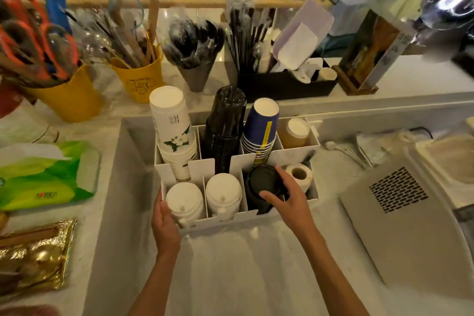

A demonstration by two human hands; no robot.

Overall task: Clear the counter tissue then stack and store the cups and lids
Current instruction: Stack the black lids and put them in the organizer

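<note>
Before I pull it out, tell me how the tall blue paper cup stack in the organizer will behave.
The blue paper cup stack likely feels light. It already leans in the white organizer and rises well above the dividers, so it may tip. Nested cups could separate if lifted by the top one.

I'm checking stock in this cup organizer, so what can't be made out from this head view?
- Black lids: the right hand covers the stack; count hidden.
- Black cups: lower part behind the white organizer divider.
- Brown cup: only its top shows.
- Red object bottom left: cut off by the frame edge.
- Left hand: fingertips hidden by the organizer's corner.
</note>
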